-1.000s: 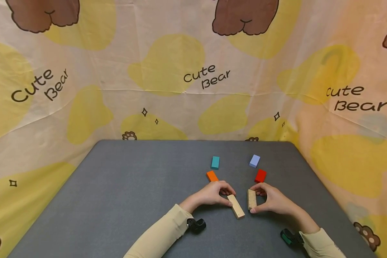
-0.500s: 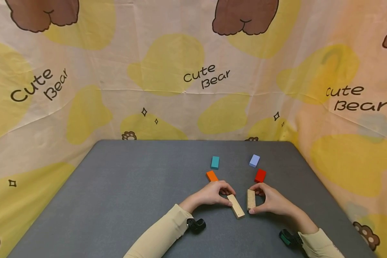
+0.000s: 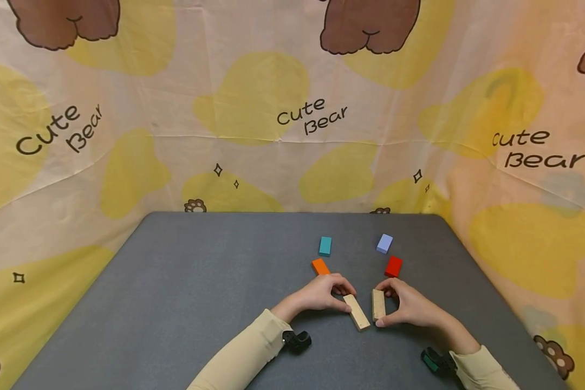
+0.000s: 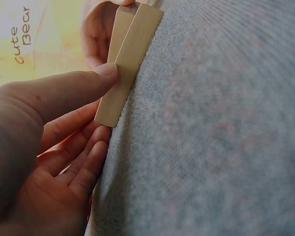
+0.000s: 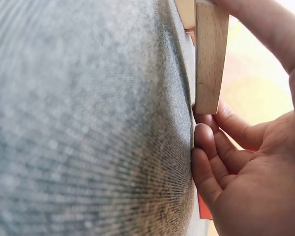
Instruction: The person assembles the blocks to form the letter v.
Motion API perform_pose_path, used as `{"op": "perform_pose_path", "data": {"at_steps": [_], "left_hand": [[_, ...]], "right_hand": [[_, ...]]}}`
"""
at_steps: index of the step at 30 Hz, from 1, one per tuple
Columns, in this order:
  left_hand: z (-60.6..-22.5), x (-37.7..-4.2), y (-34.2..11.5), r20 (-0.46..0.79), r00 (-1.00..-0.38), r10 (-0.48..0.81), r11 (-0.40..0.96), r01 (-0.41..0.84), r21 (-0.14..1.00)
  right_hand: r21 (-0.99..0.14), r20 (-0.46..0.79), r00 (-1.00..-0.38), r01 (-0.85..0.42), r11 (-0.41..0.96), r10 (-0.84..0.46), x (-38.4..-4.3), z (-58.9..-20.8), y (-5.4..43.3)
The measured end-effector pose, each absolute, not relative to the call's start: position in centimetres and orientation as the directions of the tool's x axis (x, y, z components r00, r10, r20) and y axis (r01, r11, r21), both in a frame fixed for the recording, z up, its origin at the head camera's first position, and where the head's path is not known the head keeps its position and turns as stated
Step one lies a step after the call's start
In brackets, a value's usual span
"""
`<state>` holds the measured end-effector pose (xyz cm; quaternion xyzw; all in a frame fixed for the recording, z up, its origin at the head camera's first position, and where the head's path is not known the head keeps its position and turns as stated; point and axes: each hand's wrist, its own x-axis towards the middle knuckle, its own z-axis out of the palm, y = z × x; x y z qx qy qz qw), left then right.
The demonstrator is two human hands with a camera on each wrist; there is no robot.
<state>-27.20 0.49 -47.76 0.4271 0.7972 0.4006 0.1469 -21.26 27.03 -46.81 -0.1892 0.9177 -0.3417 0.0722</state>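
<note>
Two plain wooden blocks stand on edge on the grey table, angled toward each other at their near ends. My left hand (image 3: pixel 322 292) pinches the left wooden block (image 3: pixel 357 313) between thumb and fingers. In the left wrist view, the thumb presses the face of that wooden block (image 4: pixel 128 73). On the other side, my right hand (image 3: pixel 411 306) holds the right wooden block (image 3: pixel 378 305) by its two ends, thumb at the near end and fingers at the far one. The right wrist view shows this wooden block (image 5: pixel 210 59) close up, with the other fingers curled beside it.
Beyond the hands lie an orange block (image 3: pixel 320 266), a teal block (image 3: pixel 325 246), a red block (image 3: pixel 393 266) and a light blue block (image 3: pixel 384 243). The grey table (image 3: pixel 200 281) ends at a printed cloth (image 3: pixel 253 108) behind.
My right hand has shifted slightly left and toward me with its wooden block, narrowing the gap to the left one. My left hand and its block have stayed put.
</note>
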Motion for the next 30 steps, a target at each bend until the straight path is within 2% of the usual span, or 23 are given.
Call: {"op": "perform_pose_path", "data": {"at_steps": [30], "left_hand": [[-47.75, -27.15, 0.48, 0.123, -0.589, 0.799, 0.309, 0.578, 0.755]], "right_hand": [[-0.622, 0.043, -0.875, -0.401, 0.673, -0.481, -21.27, -46.79, 27.09]]}}
